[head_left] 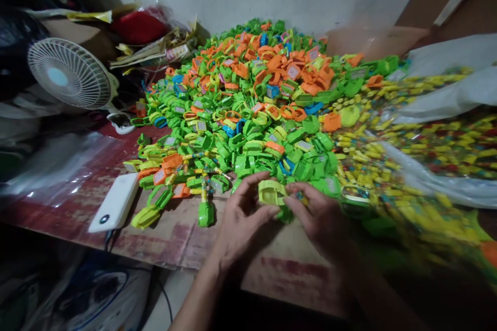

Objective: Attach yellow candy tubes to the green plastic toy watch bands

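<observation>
Here's my worn, red-stained table (174, 240), and across it a heap (248, 114) of glossy, hollow plastic bands, mostly green and orange, too many to count. One round-caged fan (70, 75) stands at left; one smooth white power bank (115, 202) lies nearer. Now my left hand (245, 207) pinches one curved yellow-green band (266, 192), my right hand (320, 217) gripping its other end, just before the heap. Its long axis runs left to right.
</observation>
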The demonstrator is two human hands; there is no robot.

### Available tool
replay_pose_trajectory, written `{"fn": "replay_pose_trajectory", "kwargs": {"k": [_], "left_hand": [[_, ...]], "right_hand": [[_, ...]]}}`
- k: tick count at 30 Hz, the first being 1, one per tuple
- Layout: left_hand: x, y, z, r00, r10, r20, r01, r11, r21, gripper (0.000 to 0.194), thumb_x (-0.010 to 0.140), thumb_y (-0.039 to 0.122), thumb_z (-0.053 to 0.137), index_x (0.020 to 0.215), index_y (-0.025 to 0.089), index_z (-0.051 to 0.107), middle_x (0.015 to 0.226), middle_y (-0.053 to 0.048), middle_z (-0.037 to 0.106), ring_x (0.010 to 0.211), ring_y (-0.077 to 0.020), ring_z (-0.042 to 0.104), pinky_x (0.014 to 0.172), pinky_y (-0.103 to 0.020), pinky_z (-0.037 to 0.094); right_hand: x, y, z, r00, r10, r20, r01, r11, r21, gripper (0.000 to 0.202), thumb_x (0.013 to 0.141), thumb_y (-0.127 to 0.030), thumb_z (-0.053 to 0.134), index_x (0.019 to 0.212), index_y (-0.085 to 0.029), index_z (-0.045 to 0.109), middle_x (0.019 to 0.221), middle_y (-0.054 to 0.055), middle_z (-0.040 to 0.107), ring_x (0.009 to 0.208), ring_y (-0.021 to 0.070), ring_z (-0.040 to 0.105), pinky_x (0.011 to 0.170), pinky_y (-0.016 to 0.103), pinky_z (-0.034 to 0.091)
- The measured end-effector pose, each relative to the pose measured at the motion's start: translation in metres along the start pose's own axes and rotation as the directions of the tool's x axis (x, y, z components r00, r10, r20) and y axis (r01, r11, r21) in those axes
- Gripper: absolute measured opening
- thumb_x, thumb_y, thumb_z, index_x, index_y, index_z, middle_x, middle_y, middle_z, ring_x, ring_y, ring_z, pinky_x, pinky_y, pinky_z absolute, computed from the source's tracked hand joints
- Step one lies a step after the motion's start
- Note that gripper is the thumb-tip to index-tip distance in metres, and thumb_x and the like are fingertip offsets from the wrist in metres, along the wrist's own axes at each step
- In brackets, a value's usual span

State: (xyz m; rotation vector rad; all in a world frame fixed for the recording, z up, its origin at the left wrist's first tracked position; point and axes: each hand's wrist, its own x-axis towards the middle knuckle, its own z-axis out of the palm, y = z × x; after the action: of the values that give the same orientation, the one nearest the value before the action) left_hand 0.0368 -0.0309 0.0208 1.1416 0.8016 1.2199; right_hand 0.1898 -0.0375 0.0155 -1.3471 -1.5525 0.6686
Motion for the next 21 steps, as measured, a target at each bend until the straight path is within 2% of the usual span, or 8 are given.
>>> {"fn": "replay_pose_trajectory", "kwargs": {"k": [4, 7, 9, 11, 13, 16, 18, 21], "left_hand": [[-0.008, -0.010, 0.018, 0.973, 0.018, -0.229, -0.042, 0.994, -0.102, 0.019, 0.088, 0.034, 0.062, 0.098, 0.018, 0.066, 0.104, -0.007, 0.069, 0.093, -0.0171, 0.064, 0.081, -0.026, 0.051], [-0.008, -0.012, 0.020, 0.961, -0.011, -0.277, -0.042, 0.982, -0.186, 0.017, 0.087, 0.035, 0.063, 0.094, 0.019, 0.064, 0.087, -0.003, 0.069, 0.080, -0.0148, 0.065, 0.074, -0.024, 0.051], [-0.006, -0.009, 0.014, 0.955, -0.015, -0.295, -0.021, 0.993, -0.117, 0.021, 0.084, 0.037, 0.066, 0.092, 0.018, 0.063, 0.077, -0.001, 0.065, 0.065, -0.0114, 0.062, 0.064, -0.021, 0.050], [-0.004, -0.003, 0.006, 0.955, -0.087, -0.284, 0.085, 0.996, -0.021, 0.025, 0.081, 0.040, 0.068, 0.089, 0.016, 0.063, 0.067, 0.002, 0.058, 0.050, -0.0074, 0.051, 0.050, -0.017, 0.043], [-0.002, 0.001, -0.001, 0.941, -0.237, -0.242, 0.250, 0.968, 0.024, 0.026, 0.080, 0.040, 0.066, 0.086, 0.015, 0.063, 0.061, 0.004, 0.052, 0.044, -0.0052, 0.041, 0.041, -0.014, 0.033], [-0.001, -0.001, -0.001, 0.908, -0.393, -0.142, 0.392, 0.919, -0.041, 0.022, 0.081, 0.037, 0.058, 0.085, 0.015, 0.060, 0.065, 0.001, 0.055, 0.049, -0.0076, 0.044, 0.042, -0.015, 0.032], [-0.003, -0.004, 0.003, 0.903, -0.423, -0.075, 0.416, 0.905, -0.085, 0.020, 0.080, 0.035, 0.052, 0.082, 0.016, 0.057, 0.068, -0.001, 0.057, 0.052, -0.0102, 0.047, 0.043, -0.017, 0.035], [-0.008, -0.009, 0.007, 0.893, -0.450, -0.034, 0.449, 0.893, -0.015, 0.016, 0.078, 0.032, 0.051, 0.074, 0.017, 0.054, 0.061, 0.001, 0.051, 0.050, -0.0099, 0.042, 0.042, -0.017, 0.034]], "right_hand": [[-0.021, -0.007, 0.022, 0.972, 0.221, 0.079, -0.232, 0.956, 0.177, 0.023, 0.087, -0.037, 0.055, 0.096, -0.018, 0.063, 0.080, 0.003, 0.069, 0.070, 0.0177, 0.066, 0.061, 0.024, 0.052], [-0.034, -0.013, 0.026, 0.980, 0.146, 0.135, -0.162, 0.980, 0.115, 0.027, 0.091, -0.036, 0.048, 0.107, -0.018, 0.060, 0.096, 0.008, 0.069, 0.086, 0.0203, 0.066, 0.075, 0.028, 0.053], [-0.034, -0.014, 0.017, 0.993, 0.085, 0.084, -0.091, 0.994, 0.066, 0.025, 0.094, -0.033, 0.042, 0.110, -0.021, 0.057, 0.100, 0.007, 0.068, 0.089, 0.0191, 0.064, 0.078, 0.028, 0.051], [-0.028, -0.012, 0.004, 0.997, 0.061, 0.037, -0.064, 0.995, 0.079, 0.022, 0.096, -0.033, 0.039, 0.106, -0.022, 0.056, 0.084, 0.004, 0.065, 0.074, 0.0157, 0.062, 0.066, 0.024, 0.050], [-0.018, -0.008, -0.006, 0.999, 0.028, 0.039, -0.032, 0.993, 0.117, 0.018, 0.095, -0.032, 0.043, 0.096, -0.021, 0.058, 0.074, 0.001, 0.060, 0.064, 0.0135, 0.056, 0.059, 0.023, 0.047], [-0.005, -0.001, -0.009, 0.998, 0.039, 0.038, -0.047, 0.973, 0.227, 0.012, 0.089, -0.029, 0.055, 0.088, -0.019, 0.063, 0.080, 0.001, 0.062, 0.069, 0.0126, 0.056, 0.064, 0.023, 0.047], [-0.001, 0.003, -0.005, 0.990, 0.125, 0.065, -0.140, 0.902, 0.408, 0.012, 0.087, -0.030, 0.059, 0.089, -0.019, 0.063, 0.072, -0.001, 0.060, 0.061, 0.0106, 0.053, 0.058, 0.022, 0.046], [-0.003, 0.008, 0.002, 0.963, 0.203, 0.175, -0.268, 0.748, 0.608, 0.014, 0.086, -0.033, 0.062, 0.083, -0.019, 0.057, 0.053, -0.007, 0.050, 0.045, 0.0077, 0.045, 0.046, 0.020, 0.041]]}}
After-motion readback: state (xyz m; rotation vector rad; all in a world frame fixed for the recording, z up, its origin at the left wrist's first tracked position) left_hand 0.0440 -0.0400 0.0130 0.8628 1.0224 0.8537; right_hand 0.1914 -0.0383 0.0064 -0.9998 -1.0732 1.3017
